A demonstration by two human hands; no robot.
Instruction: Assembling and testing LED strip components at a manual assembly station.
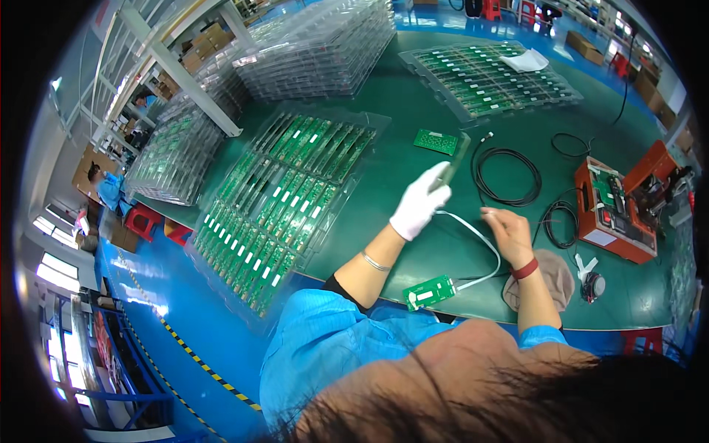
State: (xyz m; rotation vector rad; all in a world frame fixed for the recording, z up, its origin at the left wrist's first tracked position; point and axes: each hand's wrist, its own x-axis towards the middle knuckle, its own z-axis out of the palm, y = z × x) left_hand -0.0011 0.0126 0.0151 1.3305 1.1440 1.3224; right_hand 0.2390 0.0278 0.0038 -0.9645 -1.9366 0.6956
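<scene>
My left hand [422, 201], in a white glove, is closed on a narrow green circuit board [459, 156], which is tilted up and slightly blurred. A pale flat ribbon cable [487, 242] curves from beside the glove round to another green circuit board [430, 293] at the table's near edge. To the right, my bare right hand [509, 232] has its fingers curled together at the tips. Whatever sits between them, if anything, is too small to make out. A small green board [436, 141] lies just beyond the left hand.
Clear trays of green boards lie at left [288, 196] and far right [491, 77]. Stacked trays [317, 55] stand behind. Coiled black cable [508, 176], an orange box of electronics [617, 210] and a brown cloth cap [554, 280] are on the right.
</scene>
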